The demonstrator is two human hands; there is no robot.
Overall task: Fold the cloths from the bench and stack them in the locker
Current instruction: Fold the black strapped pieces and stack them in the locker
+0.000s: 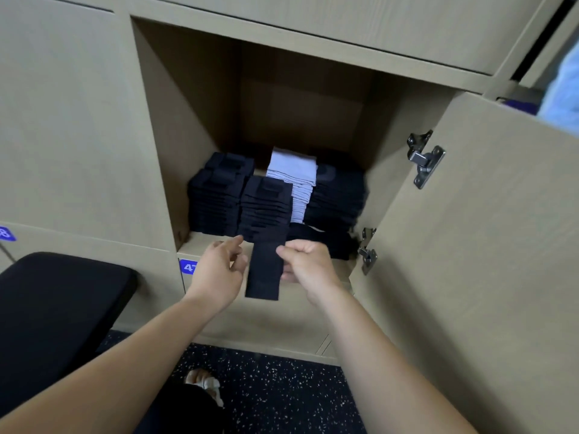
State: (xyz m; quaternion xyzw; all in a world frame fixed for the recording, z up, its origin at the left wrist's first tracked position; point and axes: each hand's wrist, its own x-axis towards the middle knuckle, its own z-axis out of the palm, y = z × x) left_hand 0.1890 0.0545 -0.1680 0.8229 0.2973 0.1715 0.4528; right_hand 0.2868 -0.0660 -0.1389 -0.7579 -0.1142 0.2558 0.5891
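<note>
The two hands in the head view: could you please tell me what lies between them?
In the head view, a narrow folded dark cloth hangs between the left hand and the right hand, which pinches its edge.

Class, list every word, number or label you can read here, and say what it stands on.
"47": white on a blue label on the locker front below the open compartment; the left hand hides its right edge.
A second blue label at the far left: cut off and blurred, unreadable.
Nothing else carries text.
</note>
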